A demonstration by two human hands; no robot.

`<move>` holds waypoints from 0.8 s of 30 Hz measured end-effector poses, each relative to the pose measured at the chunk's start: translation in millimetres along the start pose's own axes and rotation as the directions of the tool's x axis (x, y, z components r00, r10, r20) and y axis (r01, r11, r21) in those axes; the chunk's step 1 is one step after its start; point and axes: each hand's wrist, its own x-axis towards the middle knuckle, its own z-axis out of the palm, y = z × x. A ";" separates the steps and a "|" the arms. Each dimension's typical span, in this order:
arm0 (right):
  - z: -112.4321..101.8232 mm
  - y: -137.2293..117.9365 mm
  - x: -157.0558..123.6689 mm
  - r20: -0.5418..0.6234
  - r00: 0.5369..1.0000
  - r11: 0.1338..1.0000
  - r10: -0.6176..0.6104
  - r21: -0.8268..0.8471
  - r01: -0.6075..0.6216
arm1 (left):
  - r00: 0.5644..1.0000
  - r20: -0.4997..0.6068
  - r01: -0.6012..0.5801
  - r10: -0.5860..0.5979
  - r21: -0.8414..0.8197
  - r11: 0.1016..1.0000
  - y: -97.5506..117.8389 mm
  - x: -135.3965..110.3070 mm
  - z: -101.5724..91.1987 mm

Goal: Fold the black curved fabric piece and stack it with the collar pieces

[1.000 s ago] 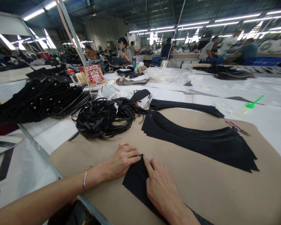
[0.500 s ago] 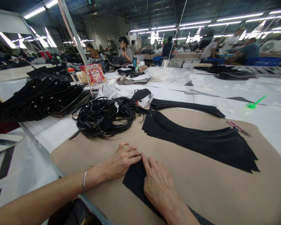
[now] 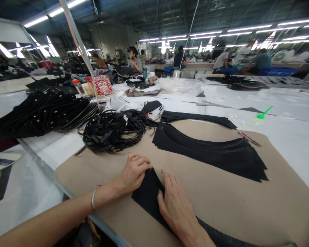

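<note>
A black fabric piece (image 3: 148, 193) lies on a brown cardboard sheet (image 3: 221, 202) in front of me. My left hand (image 3: 132, 173) has its fingers curled together and pressed on the piece's upper left edge near its tip. My right hand (image 3: 176, 204) lies flat on the piece with fingers stretched out, holding nothing. A silver bracelet (image 3: 93, 197) is on my left wrist.
A stack of curved black cut pieces (image 3: 211, 152) lies further up the cardboard. A tangle of black strips (image 3: 110, 130) and a pile of black straps (image 3: 38, 111) sit at left. A pink-handled tool (image 3: 248, 139) and a green tool (image 3: 264, 112) lie at right. Other people work at far tables.
My right hand has slid back from the piece's tip and flattened. The left hand stays at the tip edge. The view has shifted slightly.
</note>
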 end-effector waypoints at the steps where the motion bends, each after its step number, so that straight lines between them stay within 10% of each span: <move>1: 0.0 0.6 -1.1 0.004 1.000 1.000 -0.001 0.006 0.001 | 0.999 -0.026 0.023 -0.023 -0.002 1.000 5.0 2.7 0.9; 15: -10.3 12.5 -15.6 0.044 0.999 0.986 -0.004 0.166 -0.003 | 0.969 0.131 -0.194 0.208 -0.111 0.975 14.7 2.6 24.5; 24: -17.5 17.0 -15.5 0.112 0.993 0.972 0.041 0.225 -0.065 | 0.964 0.223 -0.107 0.148 -0.186 0.977 20.2 4.6 19.5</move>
